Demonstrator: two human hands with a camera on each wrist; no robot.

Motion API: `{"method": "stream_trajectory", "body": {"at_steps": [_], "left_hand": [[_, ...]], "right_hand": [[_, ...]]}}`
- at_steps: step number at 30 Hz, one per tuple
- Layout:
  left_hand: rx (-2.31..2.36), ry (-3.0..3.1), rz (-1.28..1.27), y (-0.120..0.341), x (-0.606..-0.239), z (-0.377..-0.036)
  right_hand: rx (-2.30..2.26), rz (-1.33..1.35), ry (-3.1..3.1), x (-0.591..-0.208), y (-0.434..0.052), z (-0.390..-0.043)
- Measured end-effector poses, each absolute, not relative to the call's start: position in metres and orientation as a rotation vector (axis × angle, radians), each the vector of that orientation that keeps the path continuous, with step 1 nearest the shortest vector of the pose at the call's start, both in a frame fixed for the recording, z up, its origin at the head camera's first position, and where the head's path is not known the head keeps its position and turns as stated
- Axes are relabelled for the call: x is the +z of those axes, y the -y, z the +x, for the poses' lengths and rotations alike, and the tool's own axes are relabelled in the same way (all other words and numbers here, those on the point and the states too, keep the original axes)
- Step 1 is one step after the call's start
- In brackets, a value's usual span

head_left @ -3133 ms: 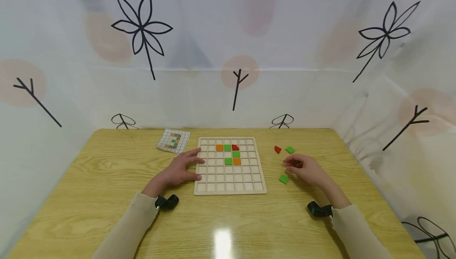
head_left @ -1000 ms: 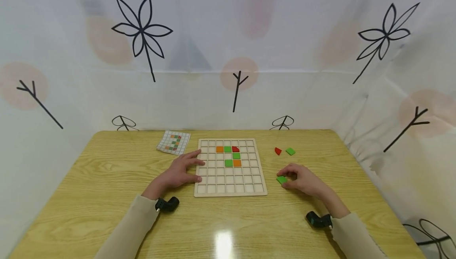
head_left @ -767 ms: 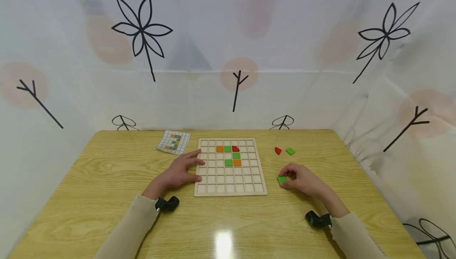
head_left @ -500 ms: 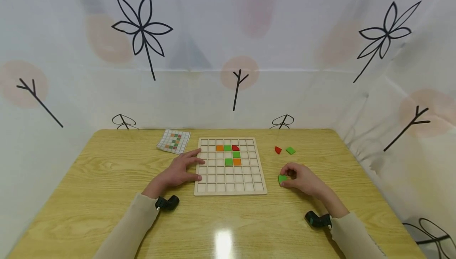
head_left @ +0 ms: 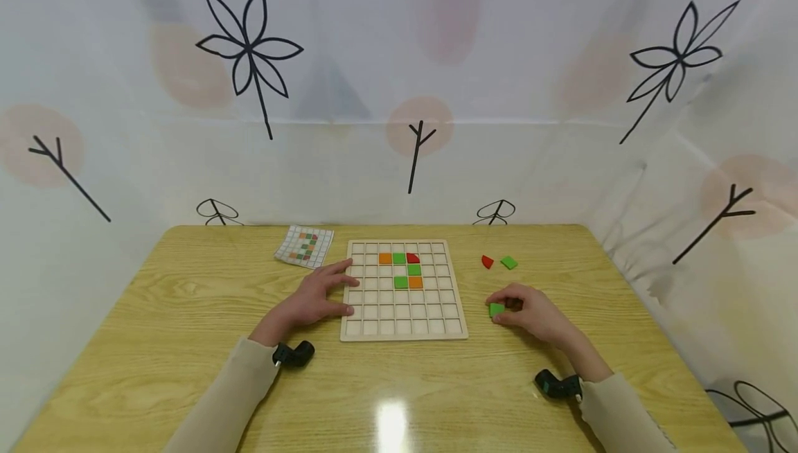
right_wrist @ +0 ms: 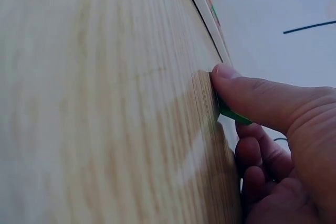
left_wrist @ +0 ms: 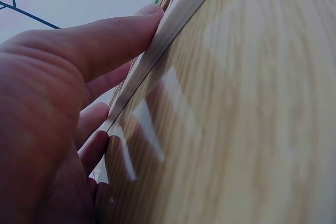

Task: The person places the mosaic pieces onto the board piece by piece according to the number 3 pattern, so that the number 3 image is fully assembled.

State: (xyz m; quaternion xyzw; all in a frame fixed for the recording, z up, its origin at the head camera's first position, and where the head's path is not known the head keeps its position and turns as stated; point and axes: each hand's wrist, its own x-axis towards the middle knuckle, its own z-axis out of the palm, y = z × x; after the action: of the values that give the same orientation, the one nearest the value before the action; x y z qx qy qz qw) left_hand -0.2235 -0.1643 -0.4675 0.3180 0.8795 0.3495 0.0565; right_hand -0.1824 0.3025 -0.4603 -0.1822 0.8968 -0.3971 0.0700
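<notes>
- Two hands on the table [head_left: 187,342], one each side of the wooden grid board [head_left: 402,321], which sits about mid-table with its near edge parallel to the table's front edge.
- Right hand [head_left: 535,314] is just right of the board's lower right corner, fingers curled in, pinching a green square tile [head_left: 496,309] between thumb and fingertips. The tile is low, right at the tabletop; can't tell if it's lifted clear or touching the wood.
- In the right wrist view the thumb [right_wrist: 247,95] presses on the green tile [right_wrist: 231,113], only a sliver of green showing, with the board's edge [right_wrist: 202,9] running past not far off.
- Left hand [head_left: 309,300] lies flat with fingers straight, holding nothing. Fingertips rest on the board's left edge, thumb against its lower left side. The left wrist view shows the same, a finger [left_wrist: 105,45] laid along the board's rim [left_wrist: 173,24].
- On the board: orange tile [head_left: 384,258], green tile [head_left: 398,258] and red quarter-round piece [head_left: 413,258] in one row, then a green [head_left: 413,269], then a green [head_left: 400,282] and an orange [head_left: 414,282]. The lower rows are all bare cells.
- Loose pieces: a red wedge [head_left: 487,262] and a green one [head_left: 509,262], side by side off the board's upper right, well clear of the right hand.
- Pattern card [head_left: 303,246] lies off the board's upper left corner, near the table's far edge.
- Plenty of bare wood in front of the board and out toward both side edges.
</notes>
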Motion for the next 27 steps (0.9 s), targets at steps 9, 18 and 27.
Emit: {"method": "stream_trajectory", "body": {"at_steps": [9,18,27], "left_hand": [[1.057,-2.659,0.942,0.164,-0.465,-0.222],[1.051,-2.655,0.933,0.164,-0.466,-0.223],[1.043,-2.66,0.928,0.163,-0.465,-0.224]], "right_hand": [[-1.277,-0.411,-2.747,-0.456,-0.3,-0.182],[-1.212,-0.404,-2.827,-0.444,-0.291,-0.189],[-1.319,-0.436,-2.718,-0.444,-0.268,-0.198]]}}
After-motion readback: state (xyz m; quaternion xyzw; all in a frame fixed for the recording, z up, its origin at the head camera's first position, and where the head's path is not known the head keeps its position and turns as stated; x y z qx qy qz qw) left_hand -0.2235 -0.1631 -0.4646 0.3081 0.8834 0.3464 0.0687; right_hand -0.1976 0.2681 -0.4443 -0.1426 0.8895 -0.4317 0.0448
